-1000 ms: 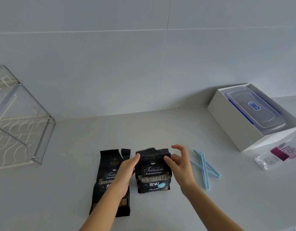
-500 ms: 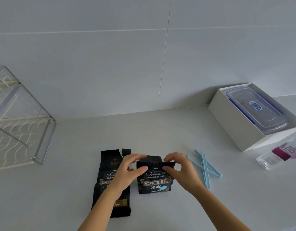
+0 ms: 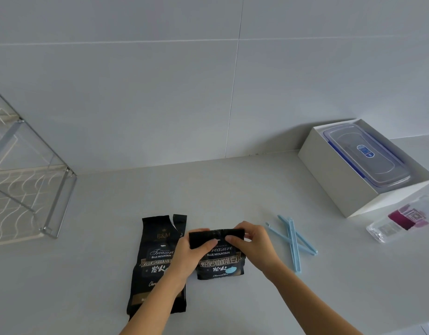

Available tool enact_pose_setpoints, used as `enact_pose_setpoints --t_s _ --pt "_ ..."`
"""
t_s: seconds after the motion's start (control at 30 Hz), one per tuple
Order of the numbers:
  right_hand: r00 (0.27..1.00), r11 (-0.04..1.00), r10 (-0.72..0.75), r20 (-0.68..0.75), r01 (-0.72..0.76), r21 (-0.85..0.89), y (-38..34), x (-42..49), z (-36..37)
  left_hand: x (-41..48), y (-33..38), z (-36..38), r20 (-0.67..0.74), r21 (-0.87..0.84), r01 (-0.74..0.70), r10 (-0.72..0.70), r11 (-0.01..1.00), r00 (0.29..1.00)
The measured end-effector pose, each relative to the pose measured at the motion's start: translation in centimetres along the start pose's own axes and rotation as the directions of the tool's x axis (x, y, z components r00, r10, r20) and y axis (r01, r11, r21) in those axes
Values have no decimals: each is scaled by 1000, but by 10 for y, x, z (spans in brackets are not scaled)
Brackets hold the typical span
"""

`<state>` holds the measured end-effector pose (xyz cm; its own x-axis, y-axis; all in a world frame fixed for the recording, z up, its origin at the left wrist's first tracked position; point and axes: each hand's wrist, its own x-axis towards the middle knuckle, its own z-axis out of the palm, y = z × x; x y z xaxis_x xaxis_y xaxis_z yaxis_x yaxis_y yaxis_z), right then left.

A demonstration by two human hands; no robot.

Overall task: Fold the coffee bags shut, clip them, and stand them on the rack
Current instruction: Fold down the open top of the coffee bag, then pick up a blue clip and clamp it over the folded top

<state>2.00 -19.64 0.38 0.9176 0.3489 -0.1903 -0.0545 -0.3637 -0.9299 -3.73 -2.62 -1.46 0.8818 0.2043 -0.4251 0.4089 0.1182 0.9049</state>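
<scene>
A black coffee bag [image 3: 220, 259] is held on the pale countertop [image 3: 232, 189], its top edge turned down toward the front into a folded flap. The flap is pinched at its left end by the left hand [image 3: 186, 255], thumb on the front face and the remaining fingers behind the bag. Its right end is pinched by the right hand [image 3: 254, 243], thumb pressed on the flap's front and the fingers curled over the top edge. Whether the bag's base is resting flat on the surface or is slightly lifted cannot be told from this angle.

A second black coffee bag [image 3: 155, 257] is laid flat just beside the first, on its left; its torn top is left open and its lower half is partly covered by the left forearm. Pale blue sealing clips [image 3: 293, 240] are seen lying crossed over one another on the countertop near the right hand, apart from it.

A wire rack [image 3: 27, 194] with a metal frame is placed well apart at the far left, against the tiled wall. At the right, a white box [image 3: 334, 175] is seen holding a clear lidded container [image 3: 368, 155] with blue trim, and a transparent packet [image 3: 401, 218] with a purple label is lying in front of the box
</scene>
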Motion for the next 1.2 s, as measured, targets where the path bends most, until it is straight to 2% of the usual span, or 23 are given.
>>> enact_pose_setpoints --t_s 0.1,0.23,0.43,0.6,0.77,0.83,0.93,1.0,1.07,1.13,1.2 --pt "999 994 49 18 -50 95 -3 -2 1 1 -3 2 -24 -8 -11 11 1000 1000" --pt "1000 1000 2 9 -3 7 -3 -6 -1 2 -2 2 26 4 -17 16 1000 1000" --pt "999 1000 15 -46 -15 18 3 -9 3 0 -8 4 20 -30 23 -22 999 1000" --pt "994 995 -48 -97 40 -90 3 -9 2 1 -7 1 47 -18 10 -9 1000 999" --pt "1000 997 -3 9 3 75 10 -8 -8 -2 -5 3 57 -50 -4 6 999 998" --pt "996 996 11 -91 -3 90 22 -8 -17 -3 -5 2 67 -47 9 -6 999 998" --pt "930 997 76 -360 -83 -4 54 -10 -38 -3 -6 -1 106 -29 43 -39 999 994" --pt "868 983 117 -483 -170 -68 77 -17 -53 -2 -6 -4 142 -8 56 -54 998 988" --pt "847 948 122 -518 -254 -192 100 -28 -66 -1 -6 -5 165 27 54 -58 998 985" --pt "861 879 163 -481 -348 -325 117 -38 -74 1 -8 -6 168 44 48 -55 998 984" --pt "881 840 192 -433 -375 -391 127 -45 -76 1 -9 -5 155 49 50 -57 998 986"
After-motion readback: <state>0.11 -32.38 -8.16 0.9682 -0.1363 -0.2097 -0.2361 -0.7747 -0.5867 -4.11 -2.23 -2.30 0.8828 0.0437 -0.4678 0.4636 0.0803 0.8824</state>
